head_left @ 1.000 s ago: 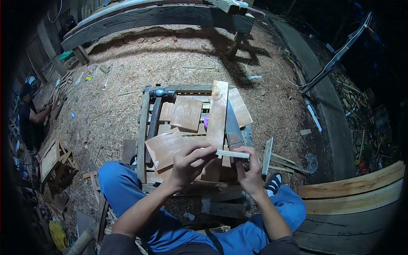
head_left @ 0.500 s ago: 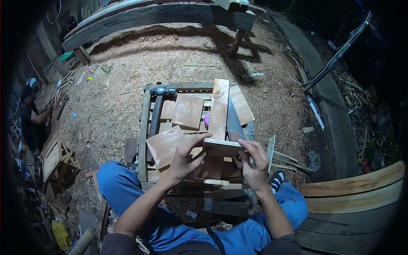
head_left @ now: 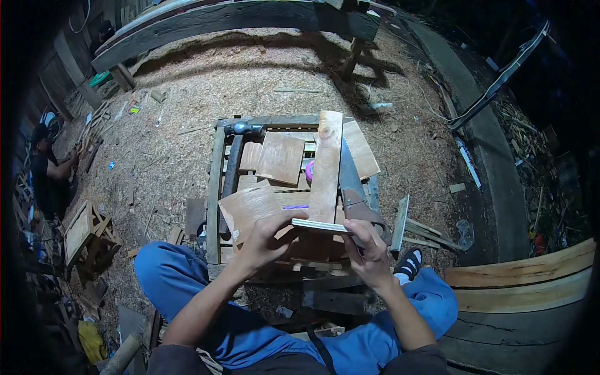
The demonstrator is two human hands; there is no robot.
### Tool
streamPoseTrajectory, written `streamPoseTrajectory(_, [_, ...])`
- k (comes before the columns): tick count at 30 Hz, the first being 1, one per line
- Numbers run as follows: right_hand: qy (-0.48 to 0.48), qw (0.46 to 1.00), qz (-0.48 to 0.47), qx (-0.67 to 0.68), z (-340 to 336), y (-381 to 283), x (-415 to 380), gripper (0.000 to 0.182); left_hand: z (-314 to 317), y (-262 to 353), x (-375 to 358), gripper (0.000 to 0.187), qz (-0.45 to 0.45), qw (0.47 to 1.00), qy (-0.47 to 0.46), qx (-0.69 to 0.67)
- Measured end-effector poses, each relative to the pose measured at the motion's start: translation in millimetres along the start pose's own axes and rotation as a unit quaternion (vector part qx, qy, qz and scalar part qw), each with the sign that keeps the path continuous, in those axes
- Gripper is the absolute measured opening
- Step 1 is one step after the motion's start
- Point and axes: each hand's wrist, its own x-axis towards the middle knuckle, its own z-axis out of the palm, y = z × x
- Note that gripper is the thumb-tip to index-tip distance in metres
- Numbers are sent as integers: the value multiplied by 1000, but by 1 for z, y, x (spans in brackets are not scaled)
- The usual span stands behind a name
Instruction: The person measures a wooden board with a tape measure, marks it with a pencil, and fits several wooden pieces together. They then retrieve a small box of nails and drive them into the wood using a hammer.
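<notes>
Head view: clamped on plywood piece (head_left: 320, 225) at opposite ends with grip of left hand (head_left: 265, 242) and right hand (head_left: 371, 255), likely steadying edge for sighting; near hammer (head_left: 244, 129) and saw (head_left: 352, 178) on table (head_left: 216, 181).

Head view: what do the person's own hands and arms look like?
The left hand and right hand are bare, without gloves. The forearms are uncovered, with no watch or wristband showing. Dark, plain-looking sleeves end around the elbows.
</notes>
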Motion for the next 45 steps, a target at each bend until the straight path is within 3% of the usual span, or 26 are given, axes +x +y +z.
streamPoseTrajectory(3, [-4, 1000, -12, 13, 2, 2, 0, 58, 1, -7, -4, 61, -6, 999, 5, -43])
streamPoseTrajectory(7, [8, 1000, -9, 2, 5, 1, 1, 59, 2, -9, -5, 62, 4, 1000, 6, -3])
streamPoseTrajectory(9, [16, 1000, -6, -7, 5, 0, 1, 59, 6, -14, -5, 60, -35, 999, 12, -35])
streamPoseTrajectory(22, [9, 1000, -6, 10, 9, 9, -11, 62, 2, -11, -4, 54, 14, 1000, 1, -13])
streamPoseTrajectory(30, [6, 1000, 20, 5, 8, 4, -5, 63, 6, -12, -5, 58, -58, 997, 13, -44])
streamPoseTrajectory(33, [-3, 1000, 7, -17, 12, 13, -12, 71, 4, -10, -4, 55, -46, 999, 6, -19])
streamPoseTrajectory(36, [-18, 995, 92, 15, 27, 30, -32, 80, 8, -15, -7, 52, -22, 998, 28, -54])
streamPoseTrajectory(38, [42, 988, 117, 91, 26, 28, -27, 86, 13, -22, -6, 51, -35, 995, 39, -83])
streamPoseTrajectory(39, [92, 983, 107, 119, 14, 18, -14, 73, 15, -24, -6, 51, -49, 991, 54, -113])
streamPoseTrajectory(40, [87, 992, 71, 65, 1, 11, -2, 63, 17, -17, -2, 51, -49, 991, 56, -114])
streamPoseTrajectory(42, [78, 996, 31, 11, -15, 1, 12, 54, 19, 0, 8, 53, 9, 981, 177, -84])
streamPoseTrajectory(43, [33, 998, -27, -45, -19, -2, 16, 45, 15, -2, 9, 53, 9, 980, 179, -85])
streamPoseTrajectory(45, [-29, 991, -96, -85, -17, -4, 17, 33, 2, -8, 5, 51, 33, 998, 43, 41])
